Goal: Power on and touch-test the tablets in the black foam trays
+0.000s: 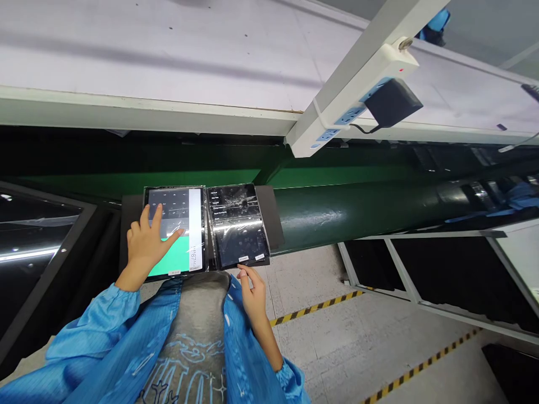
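Note:
Two tablets in clear film lie side by side in front of me. The left tablet shows a calculator-like keypad on grey, with green below and a white strip bearing characters at its right. My left hand is over this screen, fingers spread, thumb and fingertips at the keypad. On the right tablet is a dark screen with a list of white text lines; small labels sit along its lower edge. My right hand is at that lower edge, index finger stretched towards it and the other fingers loosely bent, gripping nothing visible.
Under the tablets are dark boards, beside a green conveyor belt. A white power strip with a black adapter is fixed to a slanted post. Dark panels in frames stand at right, above yellow-black floor tape.

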The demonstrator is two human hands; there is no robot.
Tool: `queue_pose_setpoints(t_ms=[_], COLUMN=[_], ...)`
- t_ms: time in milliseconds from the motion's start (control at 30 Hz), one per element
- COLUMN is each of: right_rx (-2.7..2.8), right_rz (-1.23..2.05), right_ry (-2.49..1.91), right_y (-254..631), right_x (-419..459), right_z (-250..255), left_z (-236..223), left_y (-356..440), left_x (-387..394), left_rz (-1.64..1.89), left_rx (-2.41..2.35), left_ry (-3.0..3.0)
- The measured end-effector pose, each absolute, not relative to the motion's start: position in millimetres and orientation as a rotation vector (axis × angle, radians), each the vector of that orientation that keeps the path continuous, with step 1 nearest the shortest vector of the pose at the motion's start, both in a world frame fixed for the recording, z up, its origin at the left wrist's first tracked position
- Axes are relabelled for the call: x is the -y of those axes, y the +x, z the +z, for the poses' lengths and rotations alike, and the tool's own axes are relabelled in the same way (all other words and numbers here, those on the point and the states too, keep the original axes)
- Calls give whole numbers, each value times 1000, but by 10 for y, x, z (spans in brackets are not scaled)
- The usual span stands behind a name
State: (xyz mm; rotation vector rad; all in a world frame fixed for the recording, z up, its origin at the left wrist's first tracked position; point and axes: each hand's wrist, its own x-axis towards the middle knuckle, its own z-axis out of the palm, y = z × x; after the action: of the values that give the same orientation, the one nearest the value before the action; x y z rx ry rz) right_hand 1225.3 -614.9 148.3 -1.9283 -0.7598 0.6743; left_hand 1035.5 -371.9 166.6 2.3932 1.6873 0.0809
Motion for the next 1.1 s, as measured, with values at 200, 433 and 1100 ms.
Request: queue_pose_setpoints(t_ms=[200,433,1100], right_rx=[765,781,857], right_rz=[697,710,739], right_ry=[-1926,-1916,-1927], right_y=[12269,12279,12261], right_x=[6149,6110,5949], right_z=[1483,1462,1510], left_z=[1634,1646,1314], left_y=[10323,10345,9374], left_x=[3709,3721,4218], left_rz=[61,78,498], left_rx=[-1686,-1675,-1187], left_ry=[2411,2422,2137])
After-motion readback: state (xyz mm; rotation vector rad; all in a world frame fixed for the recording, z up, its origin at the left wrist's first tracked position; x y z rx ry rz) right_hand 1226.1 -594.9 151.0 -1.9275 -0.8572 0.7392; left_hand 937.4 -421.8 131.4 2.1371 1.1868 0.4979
